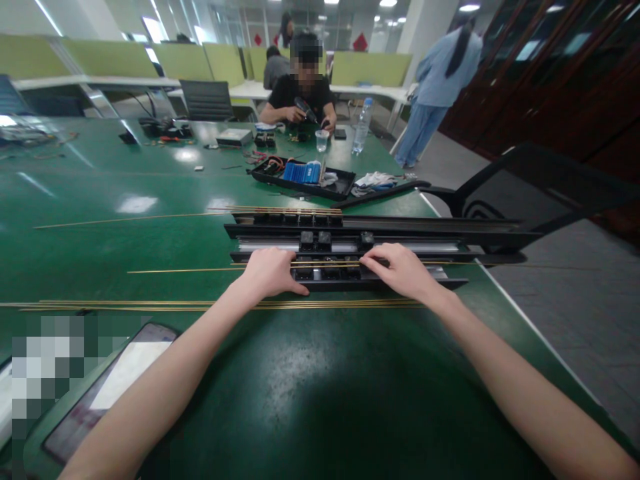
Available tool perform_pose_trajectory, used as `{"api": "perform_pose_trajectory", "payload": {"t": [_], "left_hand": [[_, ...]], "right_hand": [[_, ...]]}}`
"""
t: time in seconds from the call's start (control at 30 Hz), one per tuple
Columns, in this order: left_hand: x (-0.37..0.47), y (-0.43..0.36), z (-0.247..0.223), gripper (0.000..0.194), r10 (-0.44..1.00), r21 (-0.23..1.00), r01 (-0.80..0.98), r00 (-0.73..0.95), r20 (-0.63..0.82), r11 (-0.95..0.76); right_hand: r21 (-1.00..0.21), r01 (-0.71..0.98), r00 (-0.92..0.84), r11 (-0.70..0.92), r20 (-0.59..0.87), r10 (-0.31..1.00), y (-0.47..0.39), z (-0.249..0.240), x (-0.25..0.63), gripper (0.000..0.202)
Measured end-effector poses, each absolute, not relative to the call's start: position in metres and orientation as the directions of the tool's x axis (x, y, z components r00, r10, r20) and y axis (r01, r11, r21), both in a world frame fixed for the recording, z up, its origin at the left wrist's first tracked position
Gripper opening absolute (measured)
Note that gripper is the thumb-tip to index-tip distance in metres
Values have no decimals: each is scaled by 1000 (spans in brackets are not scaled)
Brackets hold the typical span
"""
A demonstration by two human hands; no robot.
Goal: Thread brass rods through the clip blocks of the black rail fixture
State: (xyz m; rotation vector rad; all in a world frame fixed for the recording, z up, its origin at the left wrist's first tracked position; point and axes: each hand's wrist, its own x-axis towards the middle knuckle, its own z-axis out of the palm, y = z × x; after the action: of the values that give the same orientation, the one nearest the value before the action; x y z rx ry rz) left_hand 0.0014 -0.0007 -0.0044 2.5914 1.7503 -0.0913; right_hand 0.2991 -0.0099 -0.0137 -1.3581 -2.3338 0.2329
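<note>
Near the middle of the green table (210, 373) lies a long black channel (345, 285) with several small black blocks (331, 268) inside. My left hand (270, 270) grips its left part, the thumb along the near wall and the fingers toward the far wall. Thin brass rods (327, 264) run lengthwise over the blocks and stick out far to the left. Thumb and index finger of my right hand (397, 268) are pinched on a rod above the channel's right half; the fingertips partly hide the contact. Just behind, another black channel (415, 245) holds similar blocks.
More brass rods (350, 304) lie in front of the channel. A phone (115, 380) rests at lower left. Behind are a black tray (300, 180), gloves (375, 183) and a water bottle (363, 127). Across sits a person (305, 93) holding a power tool. A chair (530, 187) stands right.
</note>
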Motion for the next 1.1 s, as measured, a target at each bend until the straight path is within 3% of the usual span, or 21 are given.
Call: {"api": "perform_pose_trajectory", "payload": {"t": [0.37, 1.1], "left_hand": [[2, -1, -3, 76, 928, -12, 930, 367, -63, -368], [2, -2, -1, 75, 928, -19, 929, 367, -62, -369]], "right_hand": [[-416, 775, -408, 476, 247, 879, -10, -18, 295, 34], [-425, 766, -426, 482, 226, 876, -8, -16, 300, 34]]}}
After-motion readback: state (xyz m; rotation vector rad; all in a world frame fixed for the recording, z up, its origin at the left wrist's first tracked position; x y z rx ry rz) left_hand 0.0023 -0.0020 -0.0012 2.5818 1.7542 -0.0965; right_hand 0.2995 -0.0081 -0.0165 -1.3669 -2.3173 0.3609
